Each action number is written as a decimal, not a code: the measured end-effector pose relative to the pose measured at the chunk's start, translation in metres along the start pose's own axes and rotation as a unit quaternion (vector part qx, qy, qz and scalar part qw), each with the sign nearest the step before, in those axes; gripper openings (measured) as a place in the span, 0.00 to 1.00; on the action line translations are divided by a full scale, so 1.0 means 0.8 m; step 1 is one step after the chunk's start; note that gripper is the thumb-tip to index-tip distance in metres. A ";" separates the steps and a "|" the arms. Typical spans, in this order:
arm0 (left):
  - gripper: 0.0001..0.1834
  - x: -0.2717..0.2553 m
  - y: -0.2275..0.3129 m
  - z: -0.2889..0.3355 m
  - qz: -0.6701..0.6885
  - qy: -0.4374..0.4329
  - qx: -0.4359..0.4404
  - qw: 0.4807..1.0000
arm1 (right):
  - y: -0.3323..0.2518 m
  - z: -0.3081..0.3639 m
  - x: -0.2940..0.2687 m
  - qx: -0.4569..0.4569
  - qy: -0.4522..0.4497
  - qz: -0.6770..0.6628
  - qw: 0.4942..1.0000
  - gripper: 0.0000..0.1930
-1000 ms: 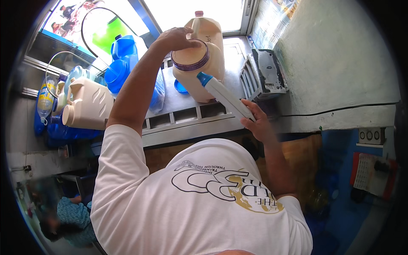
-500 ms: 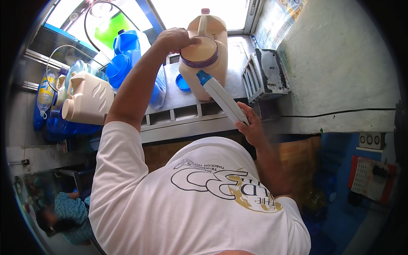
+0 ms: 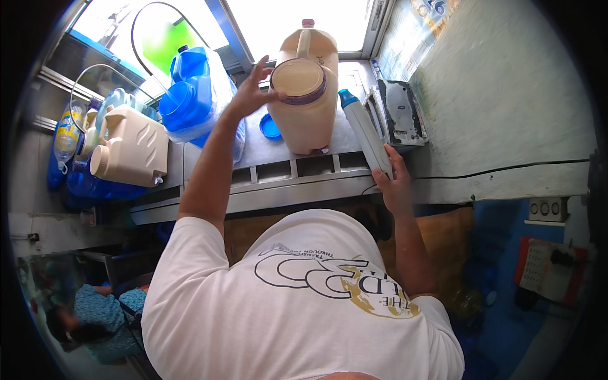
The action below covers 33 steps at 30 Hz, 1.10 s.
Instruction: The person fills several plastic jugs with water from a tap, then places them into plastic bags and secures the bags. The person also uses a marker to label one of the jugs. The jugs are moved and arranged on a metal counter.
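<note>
- A steel counter [image 3: 278, 180] is seen across the upper middle, from about nine o'clock to three o'clock, below a bright window.
- A large tan jug [image 3: 307, 120] with a purple-rimmed round top is stood on the counter at about twelve o'clock; behind it a second tan jug with a pink cap [image 3: 308, 24] is partly hidden.
- A blue water bottle [image 3: 196, 95] is laid on its side at about eleven o'clock, just beside the tan jug.
- A cream jerrycan [image 3: 130, 145] is placed at ten o'clock, well apart from the tan jug.
- A slim white bottle with a blue cap [image 3: 366, 133] is held tilted at one o'clock, its capped end near the jug.
- The left hand [image 3: 252, 92] is raised to the jug's rim, fingers spread and partly curled, fingertips touching the purple edge.
- The right hand [image 3: 394, 183] is closed around the lower end of the white bottle.
- A small blue lid [image 3: 270, 126] lies on the counter just beside the jug's base.
</note>
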<state>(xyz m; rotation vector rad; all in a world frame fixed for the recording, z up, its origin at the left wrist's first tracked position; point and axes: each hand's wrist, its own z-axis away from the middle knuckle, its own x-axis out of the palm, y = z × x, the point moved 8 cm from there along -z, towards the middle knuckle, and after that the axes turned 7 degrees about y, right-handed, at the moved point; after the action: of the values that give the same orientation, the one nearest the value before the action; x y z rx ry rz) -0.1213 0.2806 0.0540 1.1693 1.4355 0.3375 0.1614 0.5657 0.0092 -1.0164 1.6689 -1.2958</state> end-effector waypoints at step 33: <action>0.71 0.101 0.088 0.061 -0.124 0.152 -0.020 0.980 | 0.058 -0.083 -0.147 0.213 0.004 -0.156 0.965 0.29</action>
<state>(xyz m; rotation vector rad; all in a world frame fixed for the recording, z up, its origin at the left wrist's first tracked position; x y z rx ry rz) -0.0311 0.3562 0.0480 0.9181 1.8131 0.3794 0.1397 0.7053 -0.0123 -1.0301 1.1853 -1.7720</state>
